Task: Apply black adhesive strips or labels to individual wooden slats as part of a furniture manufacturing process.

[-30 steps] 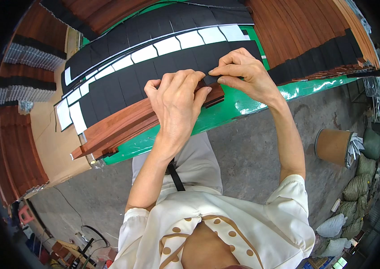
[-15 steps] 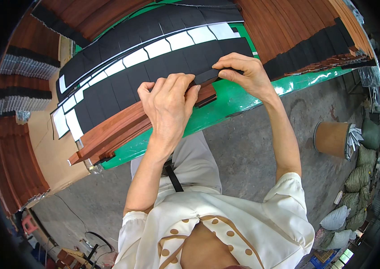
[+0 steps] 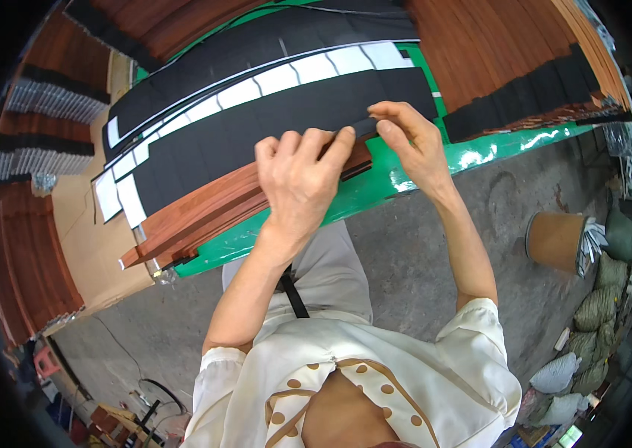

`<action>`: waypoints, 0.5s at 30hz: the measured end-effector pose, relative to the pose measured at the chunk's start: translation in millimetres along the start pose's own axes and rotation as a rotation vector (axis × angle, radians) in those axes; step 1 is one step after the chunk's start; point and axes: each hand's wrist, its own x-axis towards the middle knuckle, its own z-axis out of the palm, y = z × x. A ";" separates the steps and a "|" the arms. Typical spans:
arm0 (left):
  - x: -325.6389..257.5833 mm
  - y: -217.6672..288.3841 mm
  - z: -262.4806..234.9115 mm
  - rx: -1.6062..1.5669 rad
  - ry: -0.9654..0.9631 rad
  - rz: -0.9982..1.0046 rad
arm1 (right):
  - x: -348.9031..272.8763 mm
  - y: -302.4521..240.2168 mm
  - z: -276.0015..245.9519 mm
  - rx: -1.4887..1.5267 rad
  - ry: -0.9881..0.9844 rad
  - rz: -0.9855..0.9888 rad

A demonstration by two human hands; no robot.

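A stack of reddish-brown wooden strips [image 3: 196, 216] lies on a green table [image 3: 376, 187]. My left hand [image 3: 301, 179] rests flat on the right end of the stack, fingers spread. My right hand [image 3: 409, 138] pinches a small black pad [image 3: 364, 127] at the end of the stack, thumb and forefinger closed on it. Just behind the hands lies a row of black pads [image 3: 256, 134] on white backing sheets [image 3: 316, 67].
More brown strips with black pads [image 3: 532, 104] lie at the right end of the table. Stacks of brown boards [image 3: 25, 246] stand at the left. A brown drum [image 3: 555, 239] and filled sacks [image 3: 592, 313] sit on the concrete floor at right.
Both hands stay at the stack's end. The right hand has closed its pinch on the black pad; the left fingers have shifted slightly along the strips.
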 end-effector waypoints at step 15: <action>-7.7 -0.2 9.3 -0.004 0.099 -0.002 | -4.7 3.6 51.7 -0.052 0.457 -0.024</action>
